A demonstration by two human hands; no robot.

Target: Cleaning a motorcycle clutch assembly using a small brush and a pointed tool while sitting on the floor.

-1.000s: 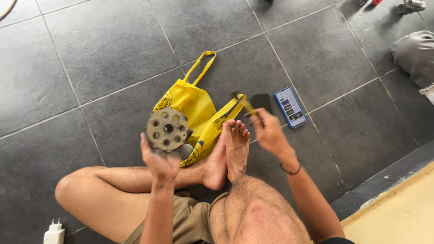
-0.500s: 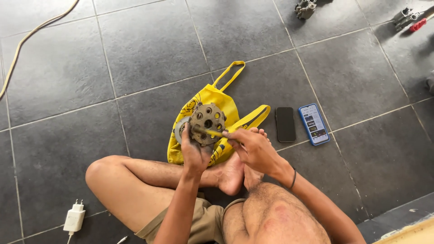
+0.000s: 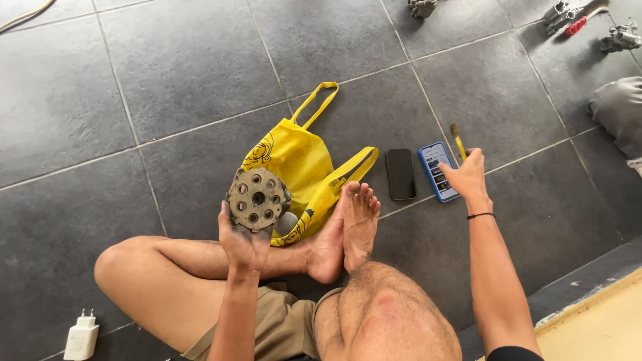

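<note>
On the dark tiled floor (image 3: 187,73), at far left, a white charger (image 3: 81,334) lies by our knee. Our left hand (image 3: 244,244) is closed around the lower edge of the round perforated metal part (image 3: 257,198), raised over the yellow bag (image 3: 294,164). Half a second ago our right hand (image 3: 466,175) worked at that part; now it has swung out over the lit phone (image 3: 438,170), pinching a thin yellow tool (image 3: 457,139), so the part is unattended. Open tile lies ahead; metal pieces (image 3: 568,13) crowd the top right.

Yellow bag (image 3: 294,164) and two phones (image 3: 401,174) crowd the tiles ahead; leftward lies open.
</note>
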